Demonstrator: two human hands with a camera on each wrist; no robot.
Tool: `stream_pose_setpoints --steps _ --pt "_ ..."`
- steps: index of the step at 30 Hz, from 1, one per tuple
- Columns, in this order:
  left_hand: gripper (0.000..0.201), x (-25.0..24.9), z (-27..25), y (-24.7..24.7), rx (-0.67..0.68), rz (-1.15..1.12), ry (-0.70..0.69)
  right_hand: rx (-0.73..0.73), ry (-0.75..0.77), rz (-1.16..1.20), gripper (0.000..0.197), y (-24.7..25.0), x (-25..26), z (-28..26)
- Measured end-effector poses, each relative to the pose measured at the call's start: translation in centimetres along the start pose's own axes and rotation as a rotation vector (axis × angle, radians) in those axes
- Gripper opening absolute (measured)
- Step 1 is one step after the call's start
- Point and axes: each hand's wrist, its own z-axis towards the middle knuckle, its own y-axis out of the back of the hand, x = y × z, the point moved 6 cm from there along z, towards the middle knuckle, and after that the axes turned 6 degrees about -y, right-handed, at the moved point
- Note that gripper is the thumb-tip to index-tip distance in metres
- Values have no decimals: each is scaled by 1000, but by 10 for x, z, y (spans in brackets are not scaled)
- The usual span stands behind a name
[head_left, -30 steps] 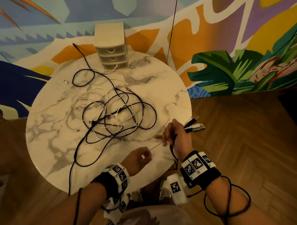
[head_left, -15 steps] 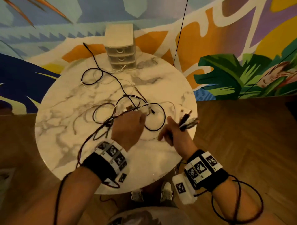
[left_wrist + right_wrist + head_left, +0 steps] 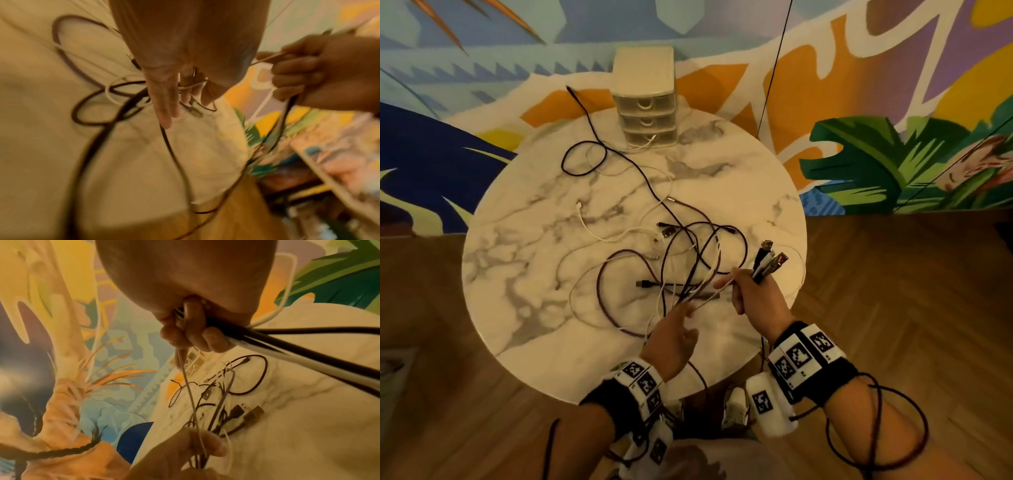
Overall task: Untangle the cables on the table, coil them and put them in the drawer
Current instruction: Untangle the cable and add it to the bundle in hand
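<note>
A tangle of black, purple and white cables point(image 3: 681, 260) lies on the round marble table point(image 3: 517, 274). My right hand point(image 3: 748, 291) grips a bundle of cable ends at the table's right edge. Their USB plugs point(image 3: 774, 260) stick out above the fist. My left hand point(image 3: 674, 332) is near the front edge and pinches several strands running from the tangle to my right hand. In the right wrist view these strands pass under my left thumb point(image 3: 216, 449). In the left wrist view a white cable point(image 3: 191, 85) hooks round my curled fingers. The small cream drawer unit point(image 3: 643, 102) stands at the far edge, all drawers closed.
A white cable end point(image 3: 650, 138) pokes from the bottom drawer. One black cable point(image 3: 585, 106) runs off the table's far edge. A mural wall point(image 3: 893, 102) rises behind, wooden floor point(image 3: 893, 308) lies all around. A thin black cord point(image 3: 774, 68) hangs down the wall.
My left hand has drawn back from the middle of the tangle to the near edge, pulling strands with it. The tangle has spread and shifted right. My right hand keeps the plug ends.
</note>
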Motion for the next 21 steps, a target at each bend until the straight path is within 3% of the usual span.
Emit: stream_pose_setpoints --steps 2,4,6,9,13,17,21 --pt "45 24 6 9 24 157 42 -12 13 -16 44 4 -3 -1" --pt "46 36 31 46 -56 294 64 -55 39 -16 47 14 -5 0" --pt "51 38 60 94 -185 322 -20 -98 77 -10 53 23 -5 5" --pt "53 29 85 139 -243 335 -195 -147 100 17 56 29 -6 14" --pt "47 38 69 124 -254 285 -196 -89 74 28 55 24 -11 20" --pt "25 71 18 83 -317 292 -46 -17 34 16 54 16 -14 18" --pt "44 97 -2 84 -367 259 133 15 7 -33 54 9 -14 16"
